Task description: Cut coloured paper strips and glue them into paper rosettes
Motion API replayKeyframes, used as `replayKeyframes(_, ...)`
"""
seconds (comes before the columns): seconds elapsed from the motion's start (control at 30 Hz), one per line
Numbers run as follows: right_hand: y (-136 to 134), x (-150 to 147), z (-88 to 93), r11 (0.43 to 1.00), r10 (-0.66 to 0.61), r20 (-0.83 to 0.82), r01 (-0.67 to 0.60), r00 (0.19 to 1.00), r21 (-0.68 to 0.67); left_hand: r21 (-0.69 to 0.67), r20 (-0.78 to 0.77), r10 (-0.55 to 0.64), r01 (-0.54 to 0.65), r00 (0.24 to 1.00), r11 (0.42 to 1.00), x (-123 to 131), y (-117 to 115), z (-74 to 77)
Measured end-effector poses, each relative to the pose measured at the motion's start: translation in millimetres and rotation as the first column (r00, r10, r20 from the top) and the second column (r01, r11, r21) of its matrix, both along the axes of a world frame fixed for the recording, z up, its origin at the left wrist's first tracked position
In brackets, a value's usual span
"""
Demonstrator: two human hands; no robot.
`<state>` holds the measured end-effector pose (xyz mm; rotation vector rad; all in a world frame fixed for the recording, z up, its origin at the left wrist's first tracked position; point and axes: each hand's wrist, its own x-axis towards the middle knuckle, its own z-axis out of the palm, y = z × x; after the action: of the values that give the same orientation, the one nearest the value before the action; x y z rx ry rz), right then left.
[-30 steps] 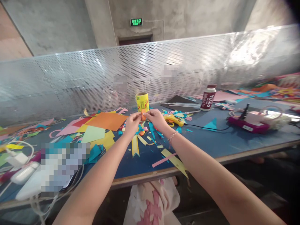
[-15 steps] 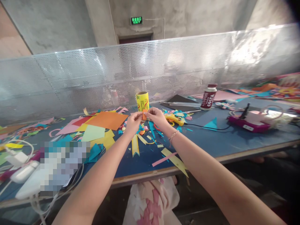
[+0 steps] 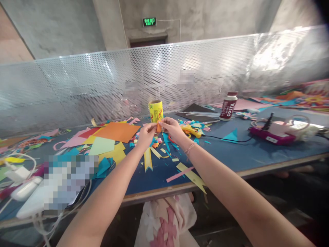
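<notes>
Between my two hands is a small orange paper piece, pinched from both sides. My left hand has its fingertips closed on the left edge of the paper. From the right, my right hand grips the same piece between thumb and fingers. Right behind them a yellow roll stands upright on the blue table. Below the hands lie a yellow-and-white ribbon shape and several small colored scraps. A yellow glue gun lies just right of my right hand.
Orange sheet and other colored papers lie left, near a white device with cables. At right stand a Costa bottle and a purple power strip. A perforated metal screen runs behind the table.
The orange piece has turned slightly between my fingertips, and the fingers of my right hand have shifted a little. Everything else looks the same.
</notes>
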<state>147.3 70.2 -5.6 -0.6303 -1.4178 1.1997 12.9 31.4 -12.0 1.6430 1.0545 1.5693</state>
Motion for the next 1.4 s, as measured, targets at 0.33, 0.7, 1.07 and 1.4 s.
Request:
replayKeyframes(0.33,-0.8,0.3,1.9,1.000,0.012,0.007,-0.012,1.000,-0.022,-0.006,-0.001,-0.006,0.006,1.000,1.000,0.5,-2.5,1.8)
replayKeyframes(0.7,-7.7,3.1,7.5,0.997,0.059,-0.027,-0.060,0.998,-0.052,-0.026,0.012,-0.004,0.004,1.000,1.000,1.4,-4.3,3.9)
replayKeyframes(1.07,-12.1,3.1,10.3,0.994,0.077,-0.044,-0.081,0.996,-0.080,-0.070,0.062,0.008,-0.004,0.998,0.998,3.4,-6.0,5.6)
replayKeyframes(1.4,-13.4,3.1,10.0,0.990,0.101,-0.079,-0.109,0.992,-0.094,-0.077,0.063,0.017,-0.013,0.998,0.997,3.4,-4.3,4.0)
